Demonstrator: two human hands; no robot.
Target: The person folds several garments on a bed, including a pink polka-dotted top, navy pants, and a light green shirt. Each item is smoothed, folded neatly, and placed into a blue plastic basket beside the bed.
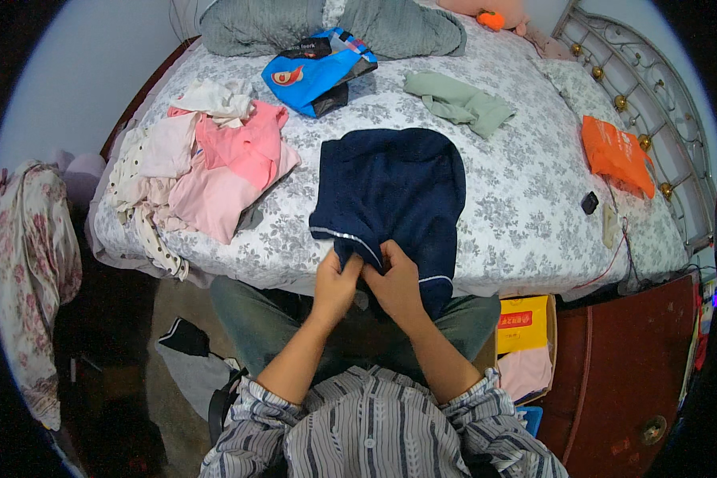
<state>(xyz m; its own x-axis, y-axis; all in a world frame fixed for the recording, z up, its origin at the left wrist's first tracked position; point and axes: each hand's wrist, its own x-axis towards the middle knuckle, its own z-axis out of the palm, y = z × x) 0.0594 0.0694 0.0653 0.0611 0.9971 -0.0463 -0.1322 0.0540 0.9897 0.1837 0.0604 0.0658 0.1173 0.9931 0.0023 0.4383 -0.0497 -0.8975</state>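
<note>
A dark navy garment with white piping lies over the near edge of the bed, part of it hanging towards my lap. My left hand grips its near edge beside the piping, fingers partly hidden by the cloth. Close to its right, my right hand pinches the same garment, thumb and fingers at the fold. The two hands almost touch. Further up the bed lie a blue plastic bag and a folded pale green garment.
Pink and white clothes are heaped on the bed's left side. An orange bag, a small black object and cables lie at right. Below stand an open box and a dark red wooden cabinet. A grey garment lies low at left.
</note>
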